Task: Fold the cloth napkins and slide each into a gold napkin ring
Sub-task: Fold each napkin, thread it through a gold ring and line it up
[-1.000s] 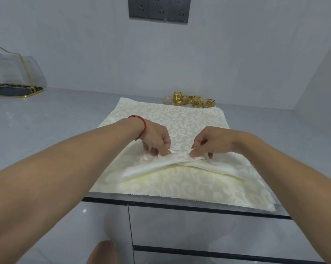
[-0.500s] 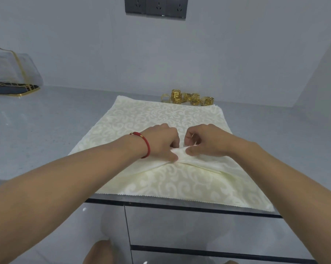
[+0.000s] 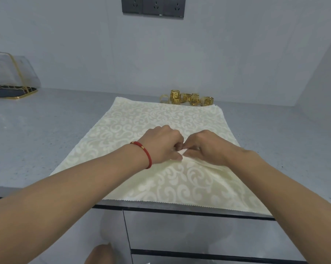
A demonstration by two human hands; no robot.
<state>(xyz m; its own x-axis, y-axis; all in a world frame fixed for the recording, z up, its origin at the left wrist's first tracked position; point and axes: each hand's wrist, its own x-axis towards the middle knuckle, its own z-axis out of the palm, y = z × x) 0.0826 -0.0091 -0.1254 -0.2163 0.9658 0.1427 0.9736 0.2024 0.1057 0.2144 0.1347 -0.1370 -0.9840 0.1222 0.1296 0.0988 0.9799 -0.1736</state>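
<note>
Pinching a gathered ridge of the top napkin (image 3: 179,180) at mid-frame, the left hand (image 3: 161,144) and right hand (image 3: 206,147) met, fingers curled tight on the fold. Folding seemed the step in hand. Next, I judged, one hand must hold the bundle while the other fetched a gold ring (image 3: 187,98) from the counter (image 3: 46,134) above the napkin.

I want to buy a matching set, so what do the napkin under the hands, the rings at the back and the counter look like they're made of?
Napkin: woven cloth, likely damask, cream with a faintly shiny scroll pattern and a pinked edge.
Napkin rings: gold-coloured metal by the look, polished, with cut-out fret patterns; plated or solid is unclear.
Countertop: grey speckled stone or composite, smooth and matte.
</note>
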